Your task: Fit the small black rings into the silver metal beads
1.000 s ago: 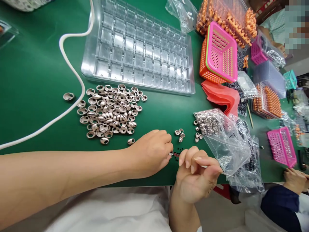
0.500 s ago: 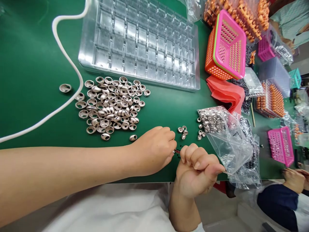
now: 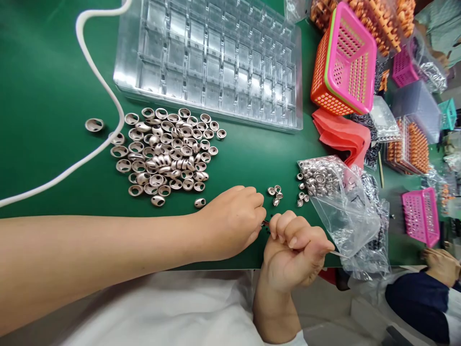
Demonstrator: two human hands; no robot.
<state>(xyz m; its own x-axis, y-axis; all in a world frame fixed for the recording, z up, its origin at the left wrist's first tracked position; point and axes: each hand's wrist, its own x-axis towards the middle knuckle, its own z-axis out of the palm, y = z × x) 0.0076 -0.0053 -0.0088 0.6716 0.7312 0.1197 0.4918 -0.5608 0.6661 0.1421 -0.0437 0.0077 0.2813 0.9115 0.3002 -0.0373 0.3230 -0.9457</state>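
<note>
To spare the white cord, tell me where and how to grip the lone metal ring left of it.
Probably pinch the lone metal ring by its outer rim, from the left: its hollow faces up, and the white cord lies to its right.

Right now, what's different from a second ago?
Your left hand and right hand have drawn closer together, the right one curling tighter around the thin tool; nothing was visibly let go. The silvery rings and clear tray stayed put as the camera shifted.
</note>
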